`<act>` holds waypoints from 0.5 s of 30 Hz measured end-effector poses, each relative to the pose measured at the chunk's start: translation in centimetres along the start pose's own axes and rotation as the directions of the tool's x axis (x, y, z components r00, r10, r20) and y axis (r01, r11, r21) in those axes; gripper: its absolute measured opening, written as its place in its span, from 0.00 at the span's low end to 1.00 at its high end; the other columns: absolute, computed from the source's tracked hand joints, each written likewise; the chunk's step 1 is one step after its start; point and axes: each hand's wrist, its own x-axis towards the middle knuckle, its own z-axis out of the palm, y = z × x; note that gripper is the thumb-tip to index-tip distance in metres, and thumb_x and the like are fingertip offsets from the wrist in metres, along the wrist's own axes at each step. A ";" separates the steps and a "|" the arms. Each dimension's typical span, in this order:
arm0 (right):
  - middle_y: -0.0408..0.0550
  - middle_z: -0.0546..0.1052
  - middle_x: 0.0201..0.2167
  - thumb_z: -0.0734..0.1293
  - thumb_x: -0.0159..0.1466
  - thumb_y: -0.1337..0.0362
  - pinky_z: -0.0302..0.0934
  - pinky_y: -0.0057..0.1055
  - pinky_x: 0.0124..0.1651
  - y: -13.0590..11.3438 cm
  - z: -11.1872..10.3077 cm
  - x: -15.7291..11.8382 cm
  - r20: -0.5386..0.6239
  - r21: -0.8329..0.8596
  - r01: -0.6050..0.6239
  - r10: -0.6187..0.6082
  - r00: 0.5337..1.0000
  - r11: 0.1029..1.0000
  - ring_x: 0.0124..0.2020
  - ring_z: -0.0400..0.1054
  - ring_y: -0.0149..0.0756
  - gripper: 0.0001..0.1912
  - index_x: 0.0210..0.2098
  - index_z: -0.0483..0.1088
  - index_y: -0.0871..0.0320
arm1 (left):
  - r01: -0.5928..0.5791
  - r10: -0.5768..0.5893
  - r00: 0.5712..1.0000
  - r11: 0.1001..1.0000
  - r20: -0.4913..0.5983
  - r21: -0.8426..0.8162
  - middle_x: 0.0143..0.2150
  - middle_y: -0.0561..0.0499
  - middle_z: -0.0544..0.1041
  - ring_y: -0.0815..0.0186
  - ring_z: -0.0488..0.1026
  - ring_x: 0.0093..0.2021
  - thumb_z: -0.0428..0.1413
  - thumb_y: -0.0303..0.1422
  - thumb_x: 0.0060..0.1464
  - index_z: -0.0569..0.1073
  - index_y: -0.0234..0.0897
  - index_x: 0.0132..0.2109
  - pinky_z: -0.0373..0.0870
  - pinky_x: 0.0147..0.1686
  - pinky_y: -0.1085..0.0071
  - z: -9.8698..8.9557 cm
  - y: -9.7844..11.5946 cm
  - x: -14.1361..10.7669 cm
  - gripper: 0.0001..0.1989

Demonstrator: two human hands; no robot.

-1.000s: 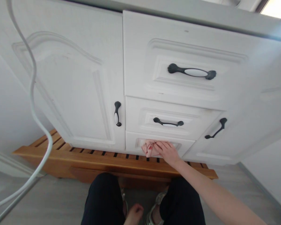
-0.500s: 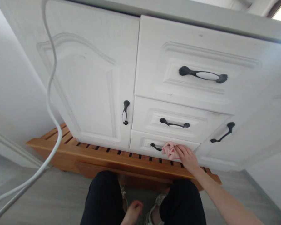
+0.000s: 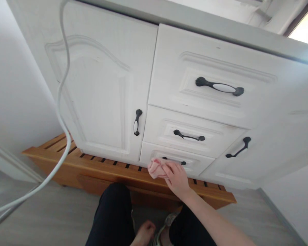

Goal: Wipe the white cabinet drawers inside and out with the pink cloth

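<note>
My right hand (image 3: 178, 179) is closed around a crumpled pink cloth (image 3: 157, 168) with some red marks. The cloth is at the lower edge of the bottom drawer (image 3: 199, 166), by the slatted wooden bench (image 3: 100, 169) under the white cabinet. Just above my fingers is the drawer's black handle (image 3: 174, 160), partly covered by the hand. Low between my knees, my left hand (image 3: 145, 233) hangs with curled fingers and nothing visible in them.
Black handles with white inlays stick out from the upper drawer (image 3: 218, 112), the middle drawer (image 3: 159, 128) and the doors beside them. A white cable (image 3: 60, 102) hangs across the left door (image 3: 100, 92) and runs down to the lower left. My dark-trousered knees (image 3: 115, 201) are close to the bench.
My right hand has moved left with the cloth along the bottom drawer's lower edge, baring the right end of its handle. The left hand stays low, and the view has shifted slightly.
</note>
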 end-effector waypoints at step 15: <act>0.43 0.73 0.60 0.58 0.73 0.63 0.60 0.34 0.56 -3.1 13.4 6.5 0.111 0.009 0.399 -0.398 0.911 0.917 0.60 0.63 0.32 0.16 0.57 0.67 0.53 | -0.051 0.053 0.996 0.998 0.076 -0.037 0.24 0.57 0.69 0.66 0.71 0.29 0.55 0.35 0.46 0.70 0.42 0.29 0.67 0.36 0.70 -2.1 -1.1 -0.2 0.03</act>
